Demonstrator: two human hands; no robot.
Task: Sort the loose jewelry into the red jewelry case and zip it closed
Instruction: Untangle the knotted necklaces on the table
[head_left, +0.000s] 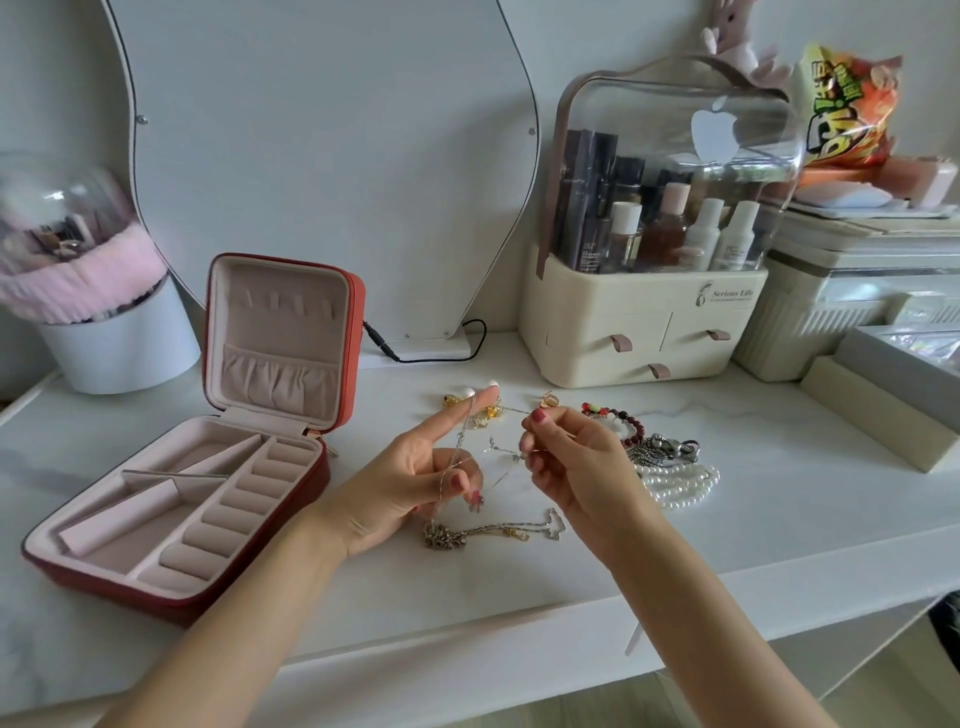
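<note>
The red jewelry case lies open at the left of the white table, its lid upright and its pink compartments showing nothing inside. Above the table I hold a thin silver chain between both hands. My left hand has the chain draped over its raised forefinger and pinched lower down. My right hand pinches the chain's other end. Loose pieces lie around: gold and pearl earrings, a red bead bracelet, a pearl strand, a dark silver piece and a gold-silver necklace.
A cream cosmetics organiser with a clear dome stands at the back right, with boxes beside it. A mirror with a black cable stands behind the case. A white pot sits far left. The table's front edge runs below my wrists.
</note>
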